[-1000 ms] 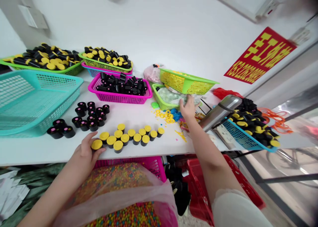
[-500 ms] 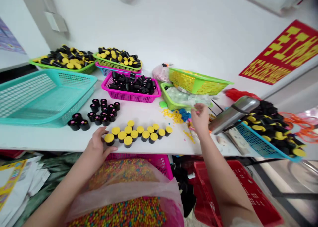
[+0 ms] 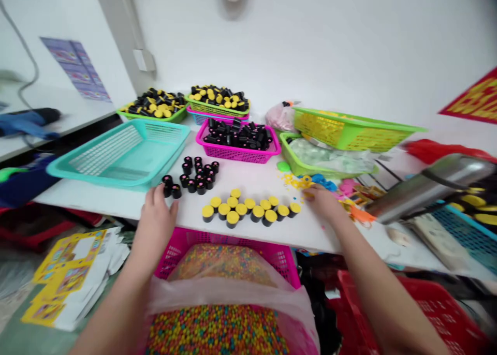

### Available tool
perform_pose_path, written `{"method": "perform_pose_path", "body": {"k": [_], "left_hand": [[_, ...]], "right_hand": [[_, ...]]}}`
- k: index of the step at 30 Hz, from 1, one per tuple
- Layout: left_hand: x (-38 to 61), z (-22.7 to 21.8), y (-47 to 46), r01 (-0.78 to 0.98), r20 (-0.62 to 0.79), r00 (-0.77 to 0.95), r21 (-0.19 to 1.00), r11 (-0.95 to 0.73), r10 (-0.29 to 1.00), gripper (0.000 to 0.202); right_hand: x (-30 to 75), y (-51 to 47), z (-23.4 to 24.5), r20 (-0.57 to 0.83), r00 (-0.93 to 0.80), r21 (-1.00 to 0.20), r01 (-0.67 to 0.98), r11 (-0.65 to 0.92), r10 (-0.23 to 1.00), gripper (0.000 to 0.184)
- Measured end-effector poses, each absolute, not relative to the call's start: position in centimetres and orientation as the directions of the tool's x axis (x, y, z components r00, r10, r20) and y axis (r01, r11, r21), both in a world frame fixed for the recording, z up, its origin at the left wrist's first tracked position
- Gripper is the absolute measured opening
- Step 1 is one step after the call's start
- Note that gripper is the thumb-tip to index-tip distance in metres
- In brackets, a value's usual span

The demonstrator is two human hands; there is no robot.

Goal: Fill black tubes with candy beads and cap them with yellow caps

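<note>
My left hand [image 3: 157, 216] is at the left of the table, its thumb apart from the fingers. Its fingertips come up against the nearest black cylinders [image 3: 176, 191], short pieces with pink dots on top, standing in a cluster. My right hand [image 3: 324, 202] is beside small yellow rings [image 3: 290, 180] and blue pieces [image 3: 324, 182]. Its fingers are pinched together; whatever they hold is too small to make out. Between my hands stand several black cylinders with yellow caps [image 3: 232, 218], upright in loose rows near the front edge.
An aqua basket [image 3: 104, 178] is at left; a magenta basket [image 3: 237, 152] of black cylinders stands behind. Green baskets [image 3: 341, 132] sit at back right, near a steel flask [image 3: 423, 184]. Below the edge, a bag of coloured beads [image 3: 217, 329] lies in a pink basket [image 3: 174, 246].
The view has swung left. My left hand has moved from the yellow-capped cylinders to the black cluster. My right hand has come nearer the yellow-capped rows.
</note>
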State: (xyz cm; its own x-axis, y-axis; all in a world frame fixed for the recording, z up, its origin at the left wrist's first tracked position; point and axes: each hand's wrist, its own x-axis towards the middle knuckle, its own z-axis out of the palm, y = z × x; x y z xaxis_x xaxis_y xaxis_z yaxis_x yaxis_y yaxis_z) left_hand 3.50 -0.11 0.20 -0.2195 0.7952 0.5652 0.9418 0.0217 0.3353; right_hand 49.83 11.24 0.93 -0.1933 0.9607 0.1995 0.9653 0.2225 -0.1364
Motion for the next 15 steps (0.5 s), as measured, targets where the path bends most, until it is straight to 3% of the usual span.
{"method": "perform_pose_path", "body": {"k": [4,8,11,15], "left_hand": [[3.8,0.5,0.4,0.947,0.478,-0.283,0.279,0.161,0.832,0.056],[3.8,0.5,1.1,0.923,0.432,-0.373,0.261,0.282,0.821,0.060],[3.5,0.3,1.7,0.904,0.403,-0.415,0.284,0.319,0.816,0.066],[2.6,0.1,2.5,0.892,0.293,-0.414,0.318,0.320,0.862,0.047]], "right_hand": [[50.2,11.5,1.1,0.251,-0.208,-0.152,0.956,0.251,0.945,0.021],[50.6,11.7,1.3,0.418,-0.074,-0.149,0.978,0.148,0.905,0.025],[50.1,11.2,2.0,0.598,-0.026,-0.121,0.985,0.122,0.801,0.021],[46.7,8.2,4.8,0.793,-0.084,-0.103,0.958,0.269,0.603,0.016]]}}
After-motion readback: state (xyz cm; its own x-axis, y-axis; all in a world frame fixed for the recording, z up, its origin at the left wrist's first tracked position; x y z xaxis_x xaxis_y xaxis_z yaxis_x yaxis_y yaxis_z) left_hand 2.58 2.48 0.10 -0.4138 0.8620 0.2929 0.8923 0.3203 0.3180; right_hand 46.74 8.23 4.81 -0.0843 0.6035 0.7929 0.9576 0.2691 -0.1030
